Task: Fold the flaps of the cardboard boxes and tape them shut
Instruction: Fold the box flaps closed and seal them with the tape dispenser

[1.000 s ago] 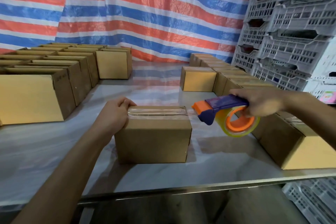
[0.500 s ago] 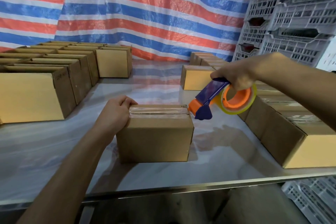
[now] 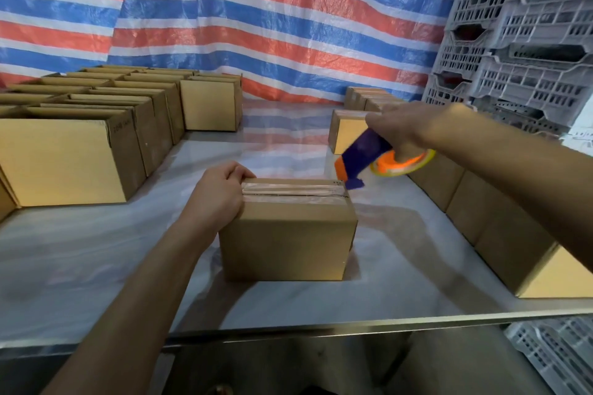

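Head view, the only one. In the middle of the steel table (image 3: pixel 96 250), near its front edge: one closed cardboard box (image 3: pixel 285 240), flaps down, with a tape strip (image 3: pixel 292 192) already laid along the top seam from end to end. Gripped at the left end by the left hand (image 3: pixel 221 192), fingers curled over the top edge. Same hold as a second ago, with no shift of box or hand.

Changed on the other side. Right hand (image 3: pixel 401 130) wrapped round the handle of the purple-and-orange tape dispenser (image 3: pixel 365 160), with nothing else in it. A second ago held level, well off to the right of the box. Half a second ago lifted and tipped nose-down. Now swung in, blurred with motion, nose right at the top right corner, at the strip's right end. Touching the cardboard or just short of it: impossible to tell through the blur.

Probably back for a second pass over the seam, or for pressing down the right end, so this box not quite finished. After that, likely off to the row of sealed boxes (image 3: pixel 500 228) along the right, then on to the open boxes (image 3: pixel 64 157) massed at the left.
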